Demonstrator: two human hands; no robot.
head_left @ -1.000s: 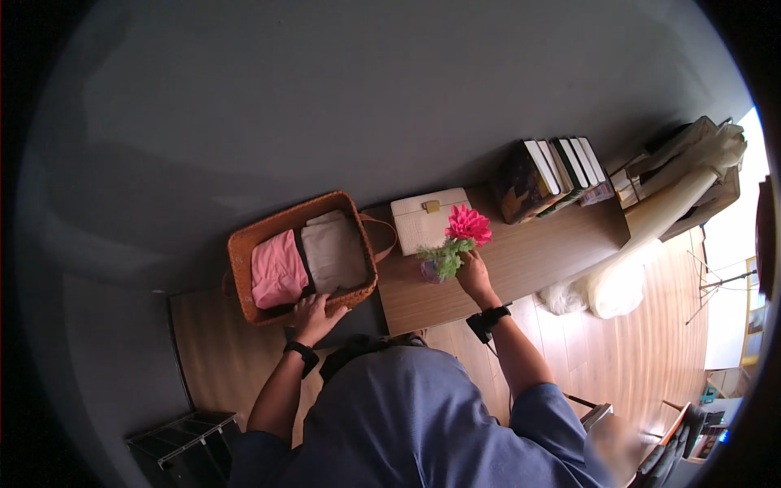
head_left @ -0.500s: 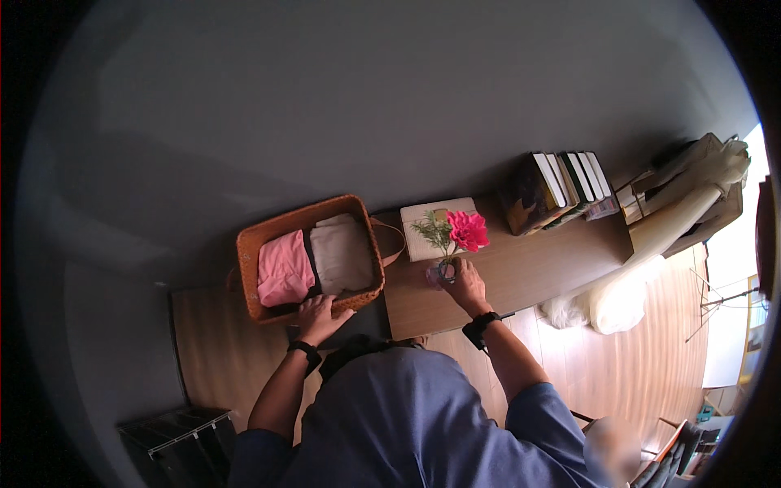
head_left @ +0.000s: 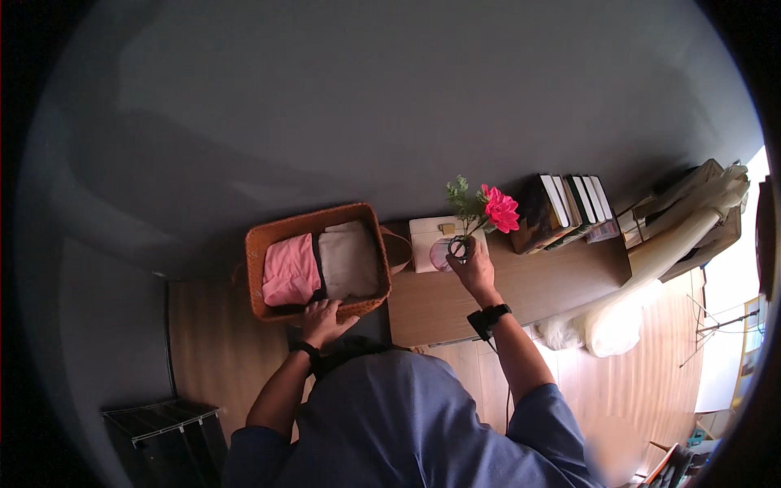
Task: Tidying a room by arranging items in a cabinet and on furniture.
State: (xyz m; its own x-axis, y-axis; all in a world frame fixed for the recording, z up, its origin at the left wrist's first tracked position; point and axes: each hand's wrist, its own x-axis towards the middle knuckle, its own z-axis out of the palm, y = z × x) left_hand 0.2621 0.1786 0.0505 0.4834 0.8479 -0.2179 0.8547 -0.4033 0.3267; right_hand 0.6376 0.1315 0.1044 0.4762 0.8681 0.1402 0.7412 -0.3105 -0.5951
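My left hand (head_left: 325, 324) is at the near side of a brown woven basket (head_left: 325, 213), its fingers hooked over the rim and its thumb outside. Inside the basket, a folded pink cloth (head_left: 290, 271) lies beside a folded beige cloth (head_left: 350, 259). My right hand (head_left: 477, 268) grips a small round glass vase (head_left: 440, 254) near its mouth. From the vase rises a bright pink flower (head_left: 499, 209) with feathery green leaves (head_left: 462, 198), leaning toward the right. Behind the vase is a cream flat bag (head_left: 423, 233) with a gold clasp.
The basket and bag are on a long wooden cabinet (head_left: 521, 285) along a grey wall (head_left: 390, 106). Several upright books (head_left: 541, 213) stand to the right. Beyond them is a box (head_left: 708, 236) draped with pale fabric (head_left: 683, 241). A black rack (head_left: 167, 431) stands on the floor at lower left.
My right hand has moved the vase away from me and slightly right, from in front of the cream bag to over it. My left hand stays at the basket rim.
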